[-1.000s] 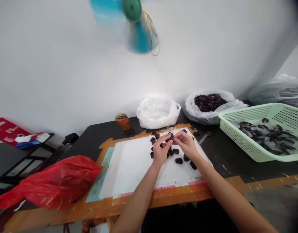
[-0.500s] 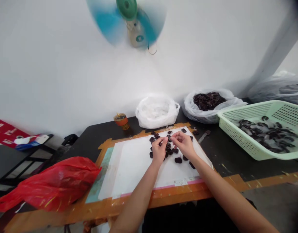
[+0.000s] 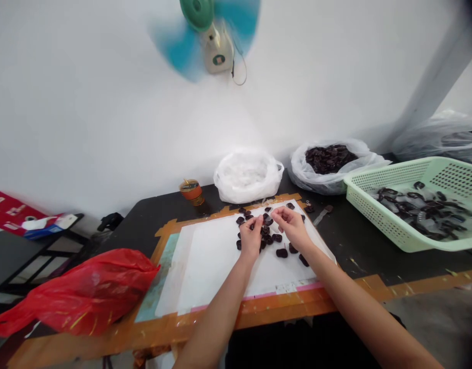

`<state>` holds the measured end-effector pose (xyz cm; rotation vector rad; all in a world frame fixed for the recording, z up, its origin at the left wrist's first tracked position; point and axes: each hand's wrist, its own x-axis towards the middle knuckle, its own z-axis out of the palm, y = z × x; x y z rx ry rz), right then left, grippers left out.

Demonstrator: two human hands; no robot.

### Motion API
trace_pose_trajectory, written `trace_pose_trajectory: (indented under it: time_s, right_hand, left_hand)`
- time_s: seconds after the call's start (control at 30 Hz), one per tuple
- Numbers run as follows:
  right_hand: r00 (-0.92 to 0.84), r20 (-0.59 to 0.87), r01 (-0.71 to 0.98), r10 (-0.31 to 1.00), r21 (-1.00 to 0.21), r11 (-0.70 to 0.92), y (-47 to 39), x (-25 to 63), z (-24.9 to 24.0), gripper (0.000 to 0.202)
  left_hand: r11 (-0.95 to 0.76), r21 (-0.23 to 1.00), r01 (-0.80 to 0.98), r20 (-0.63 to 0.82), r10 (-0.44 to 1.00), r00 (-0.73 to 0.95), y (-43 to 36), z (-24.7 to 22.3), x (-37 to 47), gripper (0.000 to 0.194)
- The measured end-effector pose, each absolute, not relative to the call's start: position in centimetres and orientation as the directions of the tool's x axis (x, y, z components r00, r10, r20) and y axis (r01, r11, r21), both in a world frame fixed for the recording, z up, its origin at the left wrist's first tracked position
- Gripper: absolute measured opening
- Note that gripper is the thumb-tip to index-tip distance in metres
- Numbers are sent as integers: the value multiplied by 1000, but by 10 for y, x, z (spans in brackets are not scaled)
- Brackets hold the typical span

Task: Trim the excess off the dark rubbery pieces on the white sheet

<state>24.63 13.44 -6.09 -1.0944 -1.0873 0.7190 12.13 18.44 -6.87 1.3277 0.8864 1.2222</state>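
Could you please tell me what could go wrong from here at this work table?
Dark pieces lie loose on the white sheet; one is right beside the right forearm, so an arm movement might sweep it away.

The wall fan has blurred blades, so it seems to be running; its air could perhaps disturb light contents of the open white bag below.

The amber cup stands uncovered on the table and might tip if knocked.

Blackish pieces (image 3: 282, 253), white sheet (image 3: 214, 261)
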Motion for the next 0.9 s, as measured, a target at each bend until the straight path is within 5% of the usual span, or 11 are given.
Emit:
trace_pose_trajectory:
  time_s: [0.23, 0.47, 0.73, 0.9]
  right_hand:
    - [303, 283, -48, 910, -949, 311, 136, 246, -61, 33]
    - [271, 385, 178, 882, -921, 347, 135, 246, -58, 31]
    - [168, 192, -154, 967, -964, 218, 133, 246, -57, 37]
    - [238, 251, -143, 938, -947, 289, 134, 247, -57, 35]
  left_hand:
    - [-145, 981, -126, 168, 967, 193, 183, -70, 122, 37]
    - [-185, 977, -108, 204, 957, 208, 182, -69, 122, 35]
    - [-218, 974, -57, 225, 955, 192, 181, -66, 119, 38]
    - [-93, 987, -131, 130, 943, 306, 180, -66, 118, 41]
